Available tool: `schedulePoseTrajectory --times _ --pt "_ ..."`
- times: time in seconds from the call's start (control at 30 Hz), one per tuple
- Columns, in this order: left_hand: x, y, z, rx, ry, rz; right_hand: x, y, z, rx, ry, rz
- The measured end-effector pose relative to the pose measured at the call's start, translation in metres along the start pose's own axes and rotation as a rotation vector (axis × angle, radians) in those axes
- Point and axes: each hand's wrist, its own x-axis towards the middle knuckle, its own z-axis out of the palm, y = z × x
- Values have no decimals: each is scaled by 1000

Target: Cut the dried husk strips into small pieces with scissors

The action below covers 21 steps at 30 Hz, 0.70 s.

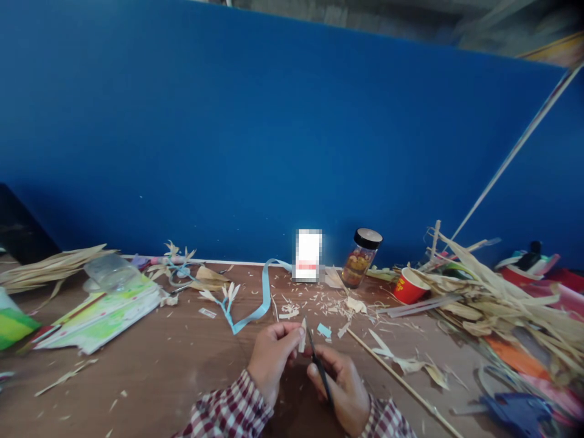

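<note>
My left hand (pixel 275 353) is closed, pinching a small pale strip of corn husk (pixel 302 339) upright between thumb and fingers. Fingers of my right hand (pixel 341 380) wrap round dark scissors (pixel 320 368), whose blades point up beside the strip. Whether the blades touch the husk I cannot tell. Just beyond both hands lie many tiny husk clippings (pixel 314 298) and a light blue scrap (pixel 324 330). Left of them rests a small husk flower (pixel 227 298) with a light blue ribbon (pixel 264 298) trailing from its stem.
A jar with a black lid (pixel 365 238) and a red paper cup (pixel 409 287) stand toward the back. Dried husks (pixel 497 304) pile at right above a blue glue gun (pixel 517 413). A thin stick (pixel 401 380) lies right of my hands. Painted paper (pixel 104 316) lies left.
</note>
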Motion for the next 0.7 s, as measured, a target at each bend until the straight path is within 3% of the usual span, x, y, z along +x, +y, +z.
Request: schedulePoseTrajectory --times 0.7 --pt "-1 2 0 16 14 -9 0 9 0 -25 27 21"
